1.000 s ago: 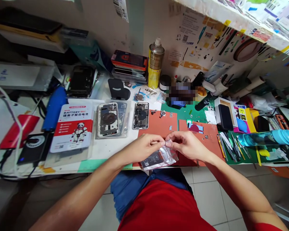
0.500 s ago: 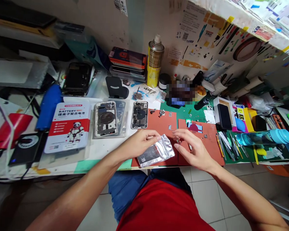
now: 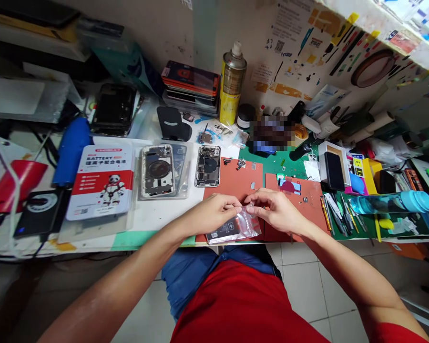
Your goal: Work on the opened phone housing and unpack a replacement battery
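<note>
A shiny clear plastic bag (image 3: 245, 228) lies low over the front edge of the red-brown mat (image 3: 307, 221), with a flat black phone battery (image 3: 221, 232) inside. My left hand (image 3: 212, 212) pinches its top edge from the left, fingers closed. From the right, my right hand (image 3: 277, 209) has thumb and fingers closed on the bag's upper right part. Just beyond my left hand is an opened phone (image 3: 207, 166) with its inner parts bare. Small metal parts (image 3: 240, 163) are scattered on the mat behind the bag.
To the left lie a second phone housing (image 3: 158, 170) and a white-and-red battery box (image 3: 102, 181). A yellow spray can (image 3: 232, 85) stands by the wall. Tweezers and screwdrivers (image 3: 338, 216) and a blue bottle (image 3: 393, 204) are at the right.
My right hand has moved left and closed on the bag, where before it was apart from it with fingers spread. My left hand keeps its hold. The view has shifted slightly.
</note>
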`<state>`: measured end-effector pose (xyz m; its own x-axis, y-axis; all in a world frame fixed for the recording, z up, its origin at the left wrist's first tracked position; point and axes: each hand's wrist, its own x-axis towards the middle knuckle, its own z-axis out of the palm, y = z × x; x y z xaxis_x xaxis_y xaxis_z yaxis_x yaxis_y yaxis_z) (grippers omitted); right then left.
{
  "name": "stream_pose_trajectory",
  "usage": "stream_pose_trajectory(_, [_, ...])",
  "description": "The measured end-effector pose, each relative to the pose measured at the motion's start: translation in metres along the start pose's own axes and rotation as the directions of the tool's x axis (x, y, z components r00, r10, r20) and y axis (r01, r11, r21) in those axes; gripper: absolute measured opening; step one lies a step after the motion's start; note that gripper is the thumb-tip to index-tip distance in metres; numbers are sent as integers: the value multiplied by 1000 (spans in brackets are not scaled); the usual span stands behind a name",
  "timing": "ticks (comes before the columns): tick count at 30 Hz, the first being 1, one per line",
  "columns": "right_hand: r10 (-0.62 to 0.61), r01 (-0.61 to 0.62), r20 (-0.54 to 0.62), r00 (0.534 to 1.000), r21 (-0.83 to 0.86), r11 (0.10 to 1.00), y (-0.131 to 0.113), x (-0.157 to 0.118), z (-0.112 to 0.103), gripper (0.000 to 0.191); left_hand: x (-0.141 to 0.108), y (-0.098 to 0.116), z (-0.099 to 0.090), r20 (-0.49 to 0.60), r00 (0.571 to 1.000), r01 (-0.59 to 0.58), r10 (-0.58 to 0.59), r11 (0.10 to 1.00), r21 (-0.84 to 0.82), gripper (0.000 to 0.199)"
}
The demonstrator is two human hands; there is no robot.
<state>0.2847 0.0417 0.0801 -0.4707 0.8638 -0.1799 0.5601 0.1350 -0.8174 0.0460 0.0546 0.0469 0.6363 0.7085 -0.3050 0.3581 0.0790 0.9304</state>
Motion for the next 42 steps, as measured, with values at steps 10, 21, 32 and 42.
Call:
stream_pose_trajectory(10, [-114, 155, 158, 981, -275, 949, -7, 7, -7, 12, 2, 10, 3, 14, 999, -50, 49, 992, 118, 36])
stream_pose_trajectory(21, [188, -172, 131, 973, -121, 978, -16, 8, -12, 19, 13, 8, 8, -2, 998, -62, 62, 992, 110, 35])
stream_pose_trajectory(32, [-330, 280, -1, 944, -524, 804, 7, -25, 27, 33, 18, -9, 20, -172, 982, -71, 72, 997, 14, 40])
stream_pose_trajectory(42, [161, -169, 191, 968, 31, 985, 2, -5, -1, 41, 8, 3, 20, -136, 977, -142, 164, 976, 163, 33])
